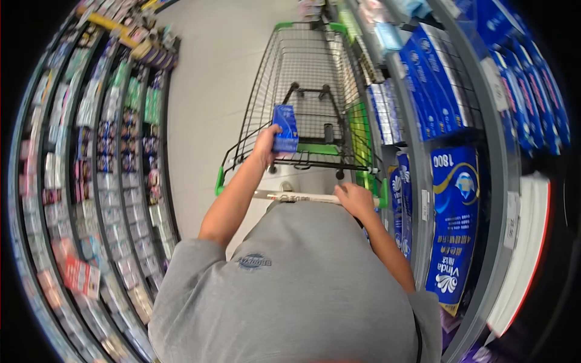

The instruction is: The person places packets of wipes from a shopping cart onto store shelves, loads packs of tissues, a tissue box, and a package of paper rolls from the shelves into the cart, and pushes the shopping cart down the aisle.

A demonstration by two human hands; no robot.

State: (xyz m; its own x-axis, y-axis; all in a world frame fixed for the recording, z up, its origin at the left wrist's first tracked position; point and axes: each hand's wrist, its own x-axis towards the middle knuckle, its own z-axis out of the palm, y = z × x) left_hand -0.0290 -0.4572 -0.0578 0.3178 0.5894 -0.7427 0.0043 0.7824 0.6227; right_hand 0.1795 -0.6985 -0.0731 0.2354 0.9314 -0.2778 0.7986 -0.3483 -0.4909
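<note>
A blue box [285,124] with small white print is gripped in my left hand [266,144], held over the near end of the shopping cart [260,78]. The cart is black wire mesh with green corners, and no goods show in its basket. My right hand [356,199] is closed around the right part of the pale cart handle [302,197]. Nothing touches the handle's left part except the front of my grey shirt close by.
On the right, a shelf holds large blue Vinda packs [452,224] and upright blue packs [433,78]. Shelves of small packaged goods [115,145] line the left, with a red sign [82,277]. Pale floor tiles [203,72] run between them.
</note>
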